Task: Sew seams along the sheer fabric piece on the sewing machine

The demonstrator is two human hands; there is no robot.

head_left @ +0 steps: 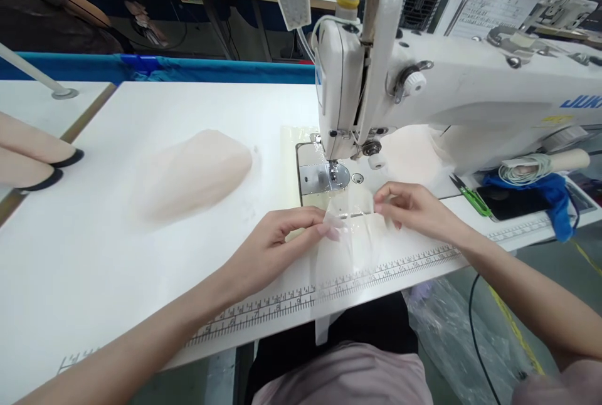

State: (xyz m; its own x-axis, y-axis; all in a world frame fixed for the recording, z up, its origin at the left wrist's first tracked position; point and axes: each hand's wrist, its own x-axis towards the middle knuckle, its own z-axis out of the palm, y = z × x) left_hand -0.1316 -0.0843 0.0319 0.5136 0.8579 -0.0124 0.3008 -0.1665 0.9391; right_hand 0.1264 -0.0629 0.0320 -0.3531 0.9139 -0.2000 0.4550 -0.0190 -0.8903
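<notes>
A thin, sheer pale fabric piece (350,245) lies on the white table in front of the sewing machine's needle and presser foot (333,173), its lower end hanging over the table edge. My left hand (277,242) pinches the fabric's left top edge with closed fingers. My right hand (414,207) pinches the right top edge. Both hands sit just in front of the metal needle plate (313,178).
A white industrial sewing machine (446,91) fills the right. A heap of sheer pale fabric (192,170) lies at left. Green snips (465,192), a blue cloth (550,195) and coiled cord sit right. A ruler strip (291,298) runs along the front edge. Pale black-tipped forms (37,160) lie far left.
</notes>
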